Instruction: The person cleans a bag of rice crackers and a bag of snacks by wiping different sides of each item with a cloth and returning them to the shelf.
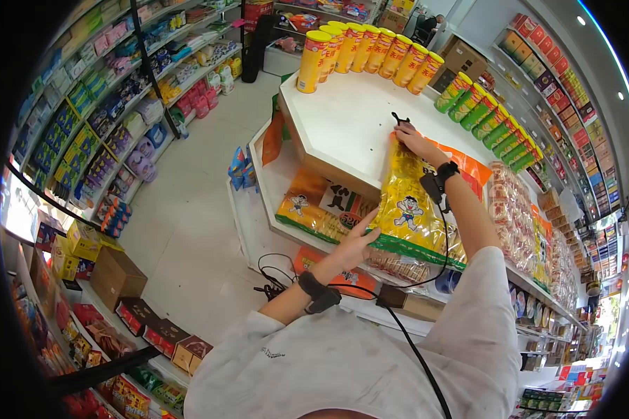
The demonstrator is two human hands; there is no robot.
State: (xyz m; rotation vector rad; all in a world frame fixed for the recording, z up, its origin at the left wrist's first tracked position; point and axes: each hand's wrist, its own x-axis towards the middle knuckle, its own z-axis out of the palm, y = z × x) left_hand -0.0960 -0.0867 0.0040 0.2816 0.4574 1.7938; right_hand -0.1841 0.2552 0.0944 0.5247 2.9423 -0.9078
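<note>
A large yellow snack bag [409, 192] with a cartoon figure and a green lower edge lies on the white display stand [342, 129]. At its lower left edge is my left hand [358, 244], its fingers and thumb closed on the bag's side. Over the far top end lies my right hand [414, 142], the fingertips near a small black object [400, 120]; its fingers are bent and partly hidden, so its grip is unclear. An orange bag [468, 164] shows beneath the yellow one. Both wrists wear black straps with cables.
Yellow canisters [360, 50] and green canisters [488, 115] line the stand's far edge. Another snack bag [321, 202] lies on the lower tier, and packed snacks [510, 202] are to the right. Shelves [105, 112] rise at the left. A person [430, 26] is in the background.
</note>
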